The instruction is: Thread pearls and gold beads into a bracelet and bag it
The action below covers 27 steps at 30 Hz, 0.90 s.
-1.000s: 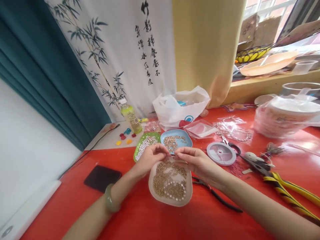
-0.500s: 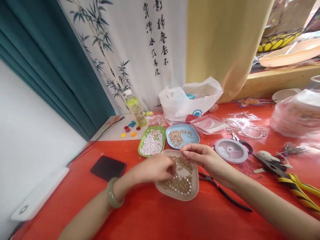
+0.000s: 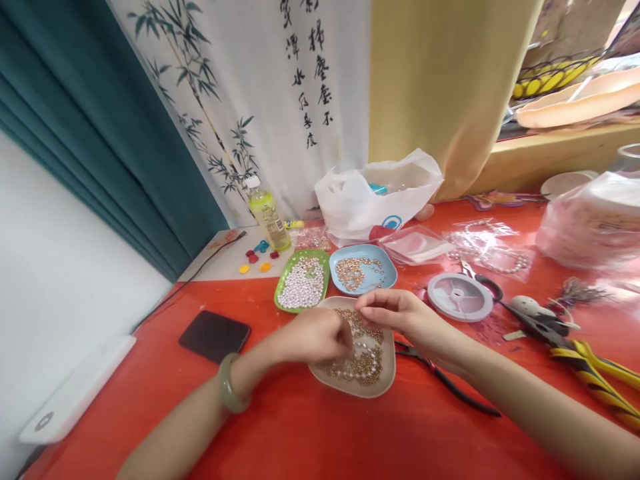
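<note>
A beige dish (image 3: 385, 383) of small gold beads, with a strand of white pearls lying in it, sits on the red table in front of me. My left hand (image 3: 313, 335), with a green bangle on the wrist, reaches into the dish with fingertips pinched among the beads. My right hand (image 3: 397, 312) hovers over the dish's far edge, thumb and fingers pinched together, perhaps on a thin thread I cannot make out.
Behind the dish lie a green dish of white pearls (image 3: 303, 283) and a blue dish of gold findings (image 3: 364, 270). A thread spool (image 3: 460, 297), scissors, black pliers (image 3: 450, 387) and yellow-handled pliers (image 3: 597, 373) lie to the right. A black phone (image 3: 215, 335) is on the left.
My left hand dropped from meeting the right hand above the dish down into the gold beads. The view shifted right and slightly down.
</note>
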Each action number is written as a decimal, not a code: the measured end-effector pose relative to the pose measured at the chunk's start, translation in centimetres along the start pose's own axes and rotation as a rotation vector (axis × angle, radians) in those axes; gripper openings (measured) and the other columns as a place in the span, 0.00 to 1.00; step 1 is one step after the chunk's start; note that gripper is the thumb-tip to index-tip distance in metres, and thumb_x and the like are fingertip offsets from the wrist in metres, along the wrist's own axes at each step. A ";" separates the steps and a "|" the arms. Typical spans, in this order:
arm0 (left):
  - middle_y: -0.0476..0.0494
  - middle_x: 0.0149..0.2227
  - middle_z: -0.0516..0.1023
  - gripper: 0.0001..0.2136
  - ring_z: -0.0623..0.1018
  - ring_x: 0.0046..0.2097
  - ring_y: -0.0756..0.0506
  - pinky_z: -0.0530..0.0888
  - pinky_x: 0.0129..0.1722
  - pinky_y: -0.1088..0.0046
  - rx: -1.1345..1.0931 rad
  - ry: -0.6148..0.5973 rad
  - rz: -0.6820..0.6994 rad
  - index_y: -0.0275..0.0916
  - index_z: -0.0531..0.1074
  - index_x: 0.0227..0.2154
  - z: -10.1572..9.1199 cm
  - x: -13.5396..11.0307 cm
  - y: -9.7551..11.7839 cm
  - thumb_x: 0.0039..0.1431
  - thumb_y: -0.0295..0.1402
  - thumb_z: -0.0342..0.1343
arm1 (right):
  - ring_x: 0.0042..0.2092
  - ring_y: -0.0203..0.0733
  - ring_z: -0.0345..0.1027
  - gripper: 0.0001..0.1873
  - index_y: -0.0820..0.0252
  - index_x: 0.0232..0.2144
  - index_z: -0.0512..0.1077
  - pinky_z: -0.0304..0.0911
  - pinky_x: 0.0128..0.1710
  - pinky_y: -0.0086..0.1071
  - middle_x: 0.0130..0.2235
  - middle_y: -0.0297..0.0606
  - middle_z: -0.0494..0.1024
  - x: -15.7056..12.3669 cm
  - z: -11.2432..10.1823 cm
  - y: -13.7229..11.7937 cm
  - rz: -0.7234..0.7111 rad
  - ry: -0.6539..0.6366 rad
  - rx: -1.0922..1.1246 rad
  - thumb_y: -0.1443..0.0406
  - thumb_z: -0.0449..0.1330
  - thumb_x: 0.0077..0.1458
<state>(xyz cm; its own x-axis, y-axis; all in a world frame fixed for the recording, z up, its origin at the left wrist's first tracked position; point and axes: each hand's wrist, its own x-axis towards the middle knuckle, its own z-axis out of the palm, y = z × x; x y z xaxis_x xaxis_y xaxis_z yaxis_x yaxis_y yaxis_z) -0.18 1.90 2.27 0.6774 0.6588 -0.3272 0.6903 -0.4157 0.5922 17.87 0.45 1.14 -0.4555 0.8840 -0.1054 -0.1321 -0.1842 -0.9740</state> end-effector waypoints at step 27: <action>0.47 0.27 0.68 0.03 0.73 0.30 0.53 0.70 0.30 0.80 -1.612 0.264 0.172 0.33 0.64 0.27 0.0 0.4 1.6 0.55 0.26 0.49 | 0.31 0.33 0.58 0.05 0.62 0.24 0.70 0.53 0.36 0.31 0.26 0.31 0.65 -0.8 0.3 -0.3 -0.143 -0.389 0.511 0.66 0.62 0.45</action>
<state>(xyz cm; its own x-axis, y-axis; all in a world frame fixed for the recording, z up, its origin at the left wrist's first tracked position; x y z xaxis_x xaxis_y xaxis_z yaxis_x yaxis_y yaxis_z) 1.17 1.50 3.11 0.5378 0.8291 -0.1530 -0.4599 0.4406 0.7710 17.99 -0.28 1.60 -0.6746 0.7129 0.1919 -0.5731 -0.3419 -0.7447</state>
